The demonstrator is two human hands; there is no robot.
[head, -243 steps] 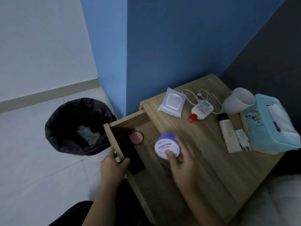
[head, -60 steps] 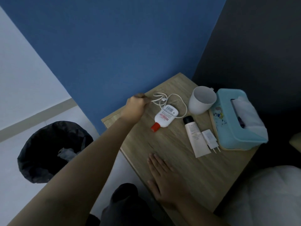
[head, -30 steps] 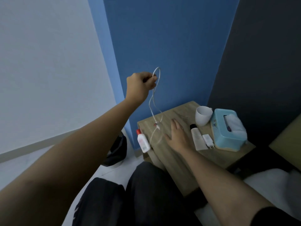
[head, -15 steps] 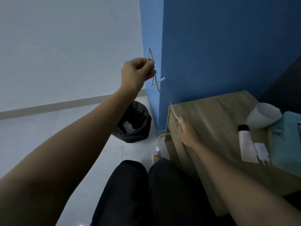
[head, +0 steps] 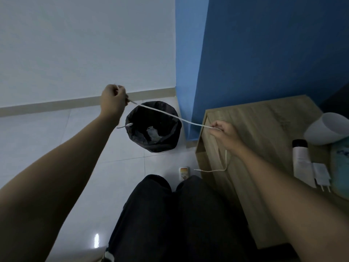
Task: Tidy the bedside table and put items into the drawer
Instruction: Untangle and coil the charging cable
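A thin white cable (head: 166,114) stretches taut between both hands, left of the wooden bedside table (head: 251,129). My left hand (head: 113,100) pinches one part of it out over the floor, and a short plug end dangles below that hand. My right hand (head: 224,133) grips the cable over the table's left edge, and the other end hangs down in a loop beside the table. A small white bottle (head: 184,173) lies on the floor by my knees. No open drawer shows.
A black bin (head: 154,127) with a liner stands on the white tiles by the blue wall corner. On the table's right side sit a white cup (head: 326,129), a white tube with a black cap (head: 302,163), a white charger plug (head: 322,175) and a teal tissue box (head: 340,167).
My left hand has dropped and swung left, pulling the cable straight. My right hand has closed on the cable at the table's edge. The view has tilted down toward the floor.
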